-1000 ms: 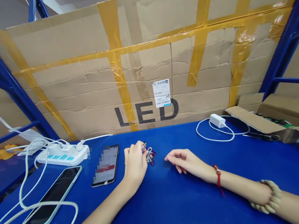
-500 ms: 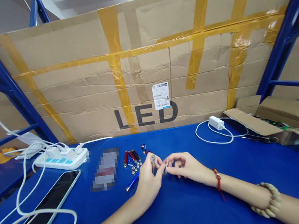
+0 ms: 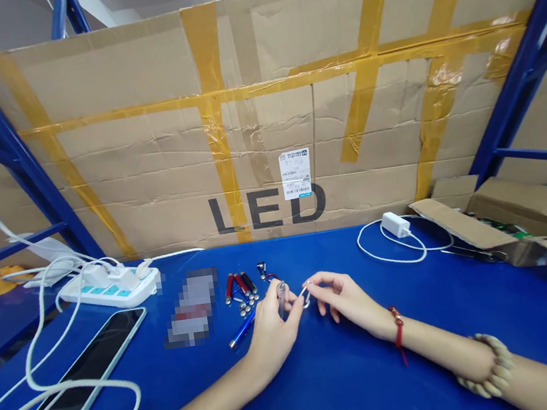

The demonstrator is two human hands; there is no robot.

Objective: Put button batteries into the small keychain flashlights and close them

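Note:
My left hand [image 3: 271, 326] is closed around a slim silver metal tube [image 3: 282, 292], which stands upright between thumb and fingers. Its thumb tip also touches a small silver metal clasp or ring [image 3: 306, 297]. With thumb and index finger, my right hand [image 3: 349, 301] pinches the other end of that silver clasp; its remaining fingers curl loosely. Beside my left hand lies a blue metal tube [image 3: 242, 331]. Just beyond are red tubes [image 3: 240, 283], a dark tube [image 3: 249, 283], several small round silver pieces [image 3: 245, 308] and a small metal clasp piece [image 3: 262, 270].
A phone [image 3: 90, 367] lies left under white cables, near a power strip [image 3: 113, 288]. A pixelated flat item [image 3: 193, 307] lies beside it. At the back right are a white charger [image 3: 396, 224] and an open cardboard box [image 3: 523, 226]. A large cardboard sheet [image 3: 157, 166] stands behind.
My right hand has drawn slightly up and away from my left thumb, so more of the silver clasp shows between them. The view has shifted a little.

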